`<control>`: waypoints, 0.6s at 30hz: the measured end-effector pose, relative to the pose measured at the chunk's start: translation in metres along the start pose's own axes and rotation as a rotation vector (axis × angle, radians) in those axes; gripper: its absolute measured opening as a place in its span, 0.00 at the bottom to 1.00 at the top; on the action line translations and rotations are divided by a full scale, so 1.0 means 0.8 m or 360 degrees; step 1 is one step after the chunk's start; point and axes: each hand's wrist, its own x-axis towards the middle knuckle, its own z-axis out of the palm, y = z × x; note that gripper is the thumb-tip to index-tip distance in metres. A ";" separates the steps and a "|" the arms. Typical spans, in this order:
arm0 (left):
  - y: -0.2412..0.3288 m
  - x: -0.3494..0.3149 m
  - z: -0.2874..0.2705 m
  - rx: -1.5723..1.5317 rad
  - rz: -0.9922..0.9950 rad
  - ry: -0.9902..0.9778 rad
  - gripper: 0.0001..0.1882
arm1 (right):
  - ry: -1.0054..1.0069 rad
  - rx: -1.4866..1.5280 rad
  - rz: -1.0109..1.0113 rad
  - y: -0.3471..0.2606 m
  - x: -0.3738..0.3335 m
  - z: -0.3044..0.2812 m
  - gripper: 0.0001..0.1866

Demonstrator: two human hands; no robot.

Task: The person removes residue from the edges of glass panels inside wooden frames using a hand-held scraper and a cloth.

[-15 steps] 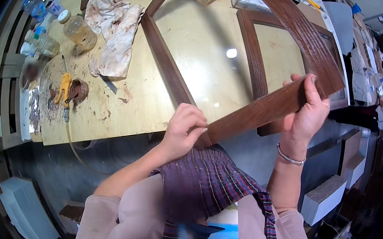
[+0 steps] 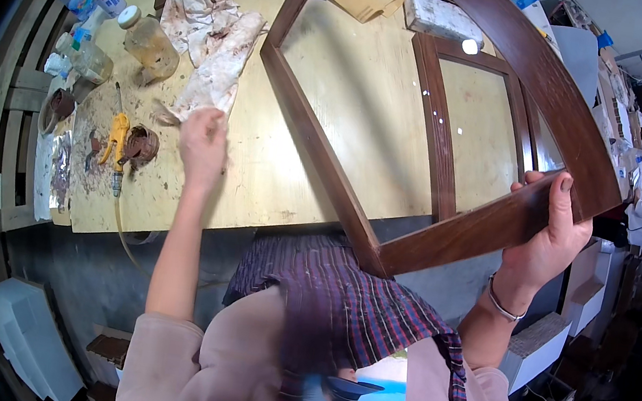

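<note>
The right hand [image 2: 550,233] alone grips the dark-brown wooden frame [image 2: 467,237], slanted over the worktop [image 2: 282,187] edge, so a slack hold could let it twist or slide. The left hand [image 2: 204,147] is half-curled at the stained rag [image 2: 215,79], pinching or not I cannot tell; sweeping leftward could tip the brown-crusted cup [image 2: 144,144].
</note>
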 end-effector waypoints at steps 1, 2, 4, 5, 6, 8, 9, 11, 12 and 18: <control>0.001 0.019 -0.001 0.0155 0.0036 0.0006 0.15 | 0.0014 -0.0024 0.0007 -0.002 -0.003 0.001 0.14; 0.002 0.041 -0.001 0.0310 0.0072 0.0012 0.19 | 0.0030 -0.0048 0.0013 -0.004 -0.005 0.002 0.15; -0.025 0.086 0.018 0.0665 0.0259 0.0058 0.24 | 0.0070 -0.0027 0.0045 -0.014 -0.008 0.008 0.12; -0.030 0.104 0.033 0.0703 0.0322 0.0084 0.25 | 0.0075 -0.0062 0.0034 -0.017 -0.008 0.006 0.12; -0.029 0.121 0.045 0.0744 0.0386 0.0116 0.26 | 0.0081 -0.0091 0.0020 -0.023 -0.009 0.007 0.12; -0.030 0.145 0.056 0.0757 0.0358 -0.0043 0.26 | 0.0104 -0.0119 -0.0046 -0.035 -0.010 0.009 0.13; -0.031 0.151 0.058 0.0728 0.0252 -0.0236 0.26 | 0.0077 -0.0144 -0.0047 -0.039 -0.011 0.005 0.15; -0.035 0.163 0.056 0.0498 0.0063 -0.0416 0.23 | 0.0034 -0.0197 -0.0055 -0.049 -0.014 0.006 0.16; -0.031 0.170 0.052 0.0291 -0.0010 -0.0406 0.21 | 0.0029 -0.0251 -0.0080 -0.053 -0.016 0.004 0.16; 0.129 0.240 0.027 -0.0549 0.0948 0.0264 0.16 | 0.0105 -0.0449 -0.0135 -0.066 -0.029 0.013 0.15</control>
